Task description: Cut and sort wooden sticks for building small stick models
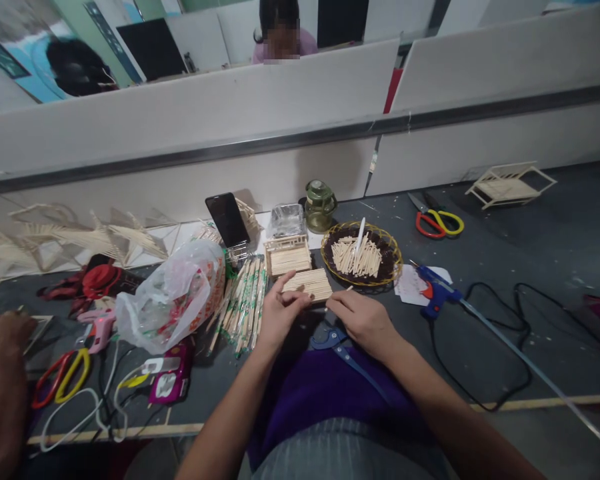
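L hand (284,312) pinches stick panel (310,283) at near edge; R hand (363,320) pinches thin stick (350,288). Panel prob. light, stiff, fragile; hold edges w/ soft grip.

In front of me: dark grey worktop (560,250) w/ pale front edge (555,402), backed by low white partition (205,120) w/ dark horiz. rail (190,150) running L to R. Narrow vert. gap (378,145) splits it, red bit (393,90) showing up top. Beyond: green wall (75,27) on L, 2 blk screens (151,48). Light dim, soft shadow (330,167) on partition.
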The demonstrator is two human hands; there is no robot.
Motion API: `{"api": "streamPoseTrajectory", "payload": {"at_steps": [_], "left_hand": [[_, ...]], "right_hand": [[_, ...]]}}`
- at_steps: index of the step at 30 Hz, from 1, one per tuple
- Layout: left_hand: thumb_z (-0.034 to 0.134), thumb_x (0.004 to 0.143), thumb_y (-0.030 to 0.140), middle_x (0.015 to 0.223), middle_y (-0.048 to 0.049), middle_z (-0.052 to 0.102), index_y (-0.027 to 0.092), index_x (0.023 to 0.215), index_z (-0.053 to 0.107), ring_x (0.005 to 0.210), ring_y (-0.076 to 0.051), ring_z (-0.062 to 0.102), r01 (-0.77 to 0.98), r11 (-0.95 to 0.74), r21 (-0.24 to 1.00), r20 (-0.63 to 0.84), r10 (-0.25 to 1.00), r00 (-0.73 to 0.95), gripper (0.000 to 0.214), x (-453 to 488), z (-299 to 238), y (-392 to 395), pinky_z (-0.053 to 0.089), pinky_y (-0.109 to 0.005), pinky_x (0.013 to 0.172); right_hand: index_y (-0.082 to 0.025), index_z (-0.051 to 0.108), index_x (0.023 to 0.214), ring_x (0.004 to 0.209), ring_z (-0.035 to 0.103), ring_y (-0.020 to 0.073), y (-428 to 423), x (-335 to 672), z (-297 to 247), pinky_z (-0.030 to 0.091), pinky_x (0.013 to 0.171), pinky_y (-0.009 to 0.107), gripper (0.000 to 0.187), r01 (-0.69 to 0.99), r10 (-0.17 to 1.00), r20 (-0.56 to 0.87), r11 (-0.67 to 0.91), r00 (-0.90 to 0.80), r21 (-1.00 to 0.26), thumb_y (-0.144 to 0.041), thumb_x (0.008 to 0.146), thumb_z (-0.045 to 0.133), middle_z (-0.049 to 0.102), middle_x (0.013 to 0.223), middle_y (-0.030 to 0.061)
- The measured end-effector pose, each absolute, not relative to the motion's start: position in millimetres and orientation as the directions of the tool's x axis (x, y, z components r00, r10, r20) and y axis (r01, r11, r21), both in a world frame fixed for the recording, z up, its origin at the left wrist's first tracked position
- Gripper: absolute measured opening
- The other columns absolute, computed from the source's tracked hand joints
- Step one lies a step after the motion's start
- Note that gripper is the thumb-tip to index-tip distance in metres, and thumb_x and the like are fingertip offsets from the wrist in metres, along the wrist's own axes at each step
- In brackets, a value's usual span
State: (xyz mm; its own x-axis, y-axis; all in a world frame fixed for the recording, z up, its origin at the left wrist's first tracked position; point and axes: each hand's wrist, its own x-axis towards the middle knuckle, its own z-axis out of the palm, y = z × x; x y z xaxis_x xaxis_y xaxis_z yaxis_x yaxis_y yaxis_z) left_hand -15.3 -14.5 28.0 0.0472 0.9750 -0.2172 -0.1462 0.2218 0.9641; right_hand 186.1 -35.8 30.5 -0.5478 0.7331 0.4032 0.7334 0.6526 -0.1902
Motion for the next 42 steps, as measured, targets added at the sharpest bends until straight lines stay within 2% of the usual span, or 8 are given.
{"api": "streamPoseTrajectory", "payload": {"at_steps": [6, 12, 14, 17, 19, 22, 28, 42], "left_hand": [[0.085, 0.062, 0.027, 0.074, -0.0043, 0.075, 0.01, 0.132, 0.049, 0.062, -0.015, 0.065, -0.218, 0.338, 0.916, -0.305, 0.937, 0.171, 0.08, -7.9, 34.1, -28.6, 0.05, -0.025, 0.059], [0.084, 0.063, 0.025, 0.069, -0.0022, 0.073, 0.01, 0.127, 0.05, 0.06, -0.014, 0.064, -0.3, 0.336, 0.893, -0.283, 0.936, 0.209, 0.074, -5.0, 31.9, -31.2, 0.05, -0.025, 0.059], [0.084, 0.063, 0.025, 0.068, -0.0013, 0.072, 0.011, 0.128, 0.048, 0.06, -0.014, 0.064, -0.321, 0.323, 0.89, -0.274, 0.943, 0.19, 0.075, -3.7, 32.7, -32.1, 0.05, -0.025, 0.059], [0.083, 0.065, 0.023, 0.069, -0.0002, 0.072, 0.013, 0.132, 0.043, 0.059, -0.013, 0.064, -0.324, 0.285, 0.902, -0.253, 0.958, 0.137, 0.079, -2.1, 34.0, -34.1, 0.051, -0.025, 0.061], [0.082, 0.066, 0.022, 0.07, 0.0003, 0.072, 0.014, 0.133, 0.042, 0.059, -0.012, 0.064, -0.313, 0.271, 0.91, -0.244, 0.962, 0.123, 0.078, -1.0, 34.5, -35.3, 0.052, -0.025, 0.063], [0.081, 0.067, 0.022, 0.07, 0.0006, 0.072, 0.014, 0.132, 0.043, 0.058, -0.011, 0.063, -0.312, 0.265, 0.912, -0.243, 0.964, 0.11, 0.076, 1.4, 35.2, -36.3, 0.052, -0.025, 0.063], [0.082, 0.066, 0.022, 0.069, -0.0003, 0.073, 0.012, 0.137, 0.037, 0.06, -0.013, 0.065, -0.31, 0.271, 0.911, -0.235, 0.96, 0.149, 0.085, 4.8, 37.1, -38.6, 0.051, -0.026, 0.064], [0.079, 0.068, 0.021, 0.07, -0.0004, 0.072, 0.015, 0.144, 0.036, 0.061, -0.013, 0.063, -0.158, 0.337, 0.928, -0.274, 0.906, 0.323, 0.087, -2.3, 30.5, -45.1, 0.048, -0.024, 0.063]], "right_hand": [[-0.012, 0.065, 0.102, 0.091, 0.061, 0.0218, -30.9, 172.8, 45.0, 0.05, 0.083, 0.037, 0.024, 0.623, 0.635, 0.507, 0.75, -0.583, -0.222, -0.017, 0.098, 0.042, 0.067, 0.098, 0.0135], [-0.016, 0.061, 0.116, 0.104, 0.061, 0.0215, -36.4, 172.4, 36.1, 0.051, 0.09, 0.037, 0.026, 0.58, 0.659, 0.533, 0.741, -0.531, -0.339, -0.018, 0.097, 0.043, 0.064, 0.113, 0.0137], [-0.018, 0.059, 0.121, 0.11, 0.059, 0.0219, -39.8, 174.7, 34.0, 0.051, 0.092, 0.037, 0.028, 0.608, 0.721, 0.569, 0.67, -0.395, -0.426, -0.018, 0.096, 0.045, 0.061, 0.121, 0.0141], [-0.021, 0.063, 0.107, 0.093, 0.064, 0.0197, -45.9, 176.7, 34.0, 0.055, 0.082, 0.035, 0.017, 0.585, 0.858, 0.511, 0.445, -0.06, -0.678, -0.022, 0.093, 0.052, 0.065, 0.104, 0.0091], [-0.022, 0.063, 0.097, 0.075, 0.063, 0.0161, -49.7, 176.5, 35.5, 0.056, 0.067, 0.03, 0.01, 0.444, 0.913, 0.379, 0.28, 0.153, -0.851, -0.027, 0.09, 0.058, 0.064, 0.089, 0.0045], [-0.021, 0.061, 0.101, 0.066, 0.06, 0.0133, -52.2, 176.1, 38.2, 0.053, 0.055, 0.025, 0.024, 0.156, 0.933, 0.163, 0.118, 0.321, -0.981, -0.034, 0.082, 0.068, 0.062, 0.086, 0.002], [-0.018, 0.071, 0.092, 0.059, 0.053, 0.0112, -48.8, 177.8, 35.4, 0.047, 0.054, 0.023, 0.026, -0.005, 0.994, -0.097, -0.097, -0.045, -0.995, -0.04, 0.078, 0.071, 0.064, 0.074, 0.001], [-0.015, 0.071, 0.079, 0.057, 0.055, 0.0116, -46.0, 172.6, 34.4, 0.044, 0.05, 0.022, 0.028, -0.083, 0.93, -0.301, -0.324, -0.211, -0.943, -0.042, 0.072, 0.077, 0.065, 0.066, 0.0016]]}}
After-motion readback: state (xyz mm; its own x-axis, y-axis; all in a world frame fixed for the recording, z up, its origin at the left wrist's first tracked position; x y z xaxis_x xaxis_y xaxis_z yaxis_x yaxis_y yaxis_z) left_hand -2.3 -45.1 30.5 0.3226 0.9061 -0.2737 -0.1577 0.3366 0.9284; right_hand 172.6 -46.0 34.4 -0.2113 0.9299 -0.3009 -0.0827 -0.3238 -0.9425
